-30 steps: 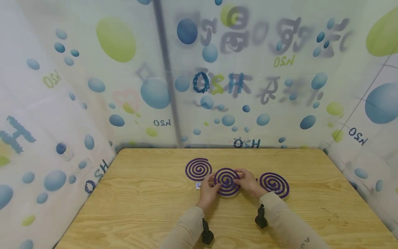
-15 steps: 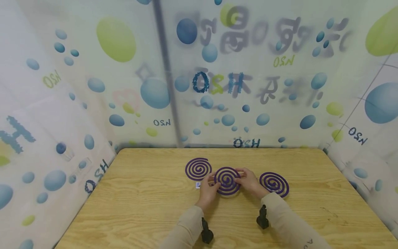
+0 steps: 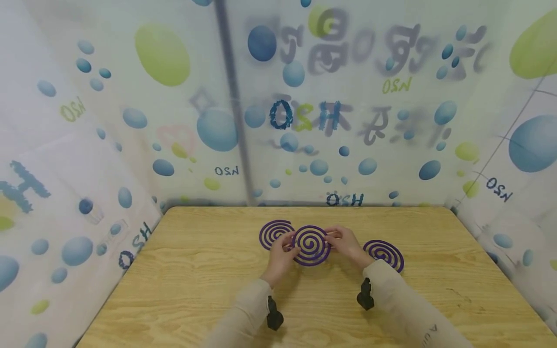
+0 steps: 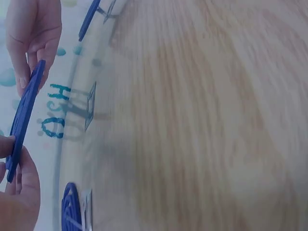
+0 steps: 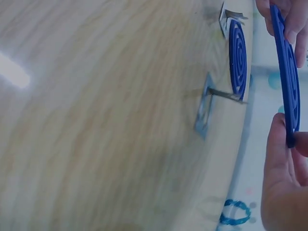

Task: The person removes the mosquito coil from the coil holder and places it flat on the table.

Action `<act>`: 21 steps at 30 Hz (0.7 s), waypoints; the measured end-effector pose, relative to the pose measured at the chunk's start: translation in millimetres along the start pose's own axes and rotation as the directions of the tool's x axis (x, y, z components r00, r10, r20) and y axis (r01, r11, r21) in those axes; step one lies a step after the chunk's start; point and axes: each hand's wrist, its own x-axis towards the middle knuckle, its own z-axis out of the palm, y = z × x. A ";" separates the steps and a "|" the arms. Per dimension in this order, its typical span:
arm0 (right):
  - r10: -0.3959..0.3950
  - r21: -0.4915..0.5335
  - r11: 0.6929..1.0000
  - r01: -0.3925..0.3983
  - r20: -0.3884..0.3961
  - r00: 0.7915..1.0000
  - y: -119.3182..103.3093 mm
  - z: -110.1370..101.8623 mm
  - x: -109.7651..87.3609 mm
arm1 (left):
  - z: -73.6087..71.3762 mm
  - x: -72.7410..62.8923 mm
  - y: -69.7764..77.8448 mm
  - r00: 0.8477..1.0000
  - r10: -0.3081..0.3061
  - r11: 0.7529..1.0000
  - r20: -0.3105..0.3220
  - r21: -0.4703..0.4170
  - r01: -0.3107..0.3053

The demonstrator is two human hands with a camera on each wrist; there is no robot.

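A purple spiral mosquito coil (image 3: pixel 311 245) is raised above the table between both hands. My left hand (image 3: pixel 280 256) pinches its left edge and my right hand (image 3: pixel 345 241) pinches the right edge. In the left wrist view the held coil (image 4: pixel 25 115) appears nearly edge-on, clear of the tabletop. Beneath it stands a small metal coil stand (image 4: pixel 90 106) with an upright prong, which the right wrist view shows as a bare stand (image 5: pixel 204 108). Two more coils flank the hands: the left coil (image 3: pixel 271 234), partly hidden by my left hand, and the right coil (image 3: pixel 385 255), partly behind my right wrist.
The wooden table (image 3: pixel 196 275) runs back to a patterned curtain wall (image 3: pixel 187 121). Another metal stand (image 5: pixel 224 20) is by the left coil in the right wrist view. In the left wrist view a stand (image 4: pixel 109 10) sits beside the right coil.
Both hands have lifted the middle coil and shifted it a little left and farther back. It now overlaps the left coil in the head view. The side coils stay in place.
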 end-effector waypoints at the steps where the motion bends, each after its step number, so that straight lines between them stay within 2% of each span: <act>1: -0.001 0.004 1.000 0.001 0.012 1.000 -1.8 1.4 1.5 | -3.9 1.1 0.4 1.000 0.007 1.000 0.002 0.010 -0.007; 4: -0.027 0.003 1.000 0.027 0.030 0.999 -7.9 8.2 6.1 | -16.0 4.5 0.4 1.000 0.012 0.999 0.010 0.033 -0.012; 7: -0.061 0.010 0.998 0.061 0.023 0.998 -14.0 17.1 11.5 | -28.6 7.1 0.6 1.000 0.010 1.000 0.012 0.006 -0.010; 10: -0.073 0.030 0.997 0.074 -0.008 0.997 -20.4 26.6 17.1 | -40.8 8.5 0.1 1.000 -0.029 0.995 0.013 -0.093 0.030; 13: -0.068 0.057 0.996 0.070 -0.037 0.997 -27.9 36.6 22.7 | -52.3 9.3 -4.4 0.996 -0.085 0.972 0.002 -0.218 0.083; 16: -0.068 0.085 0.994 0.073 -0.063 0.996 -35.4 46.4 27.9 | -62.0 9.2 -9.9 0.992 -0.127 0.936 -0.015 -0.333 0.115; 21: -0.058 0.144 0.987 0.075 -0.119 0.991 -42.1 60.8 35.0 | -73.3 9.6 -14.7 0.981 -0.182 0.904 -0.060 -0.403 0.143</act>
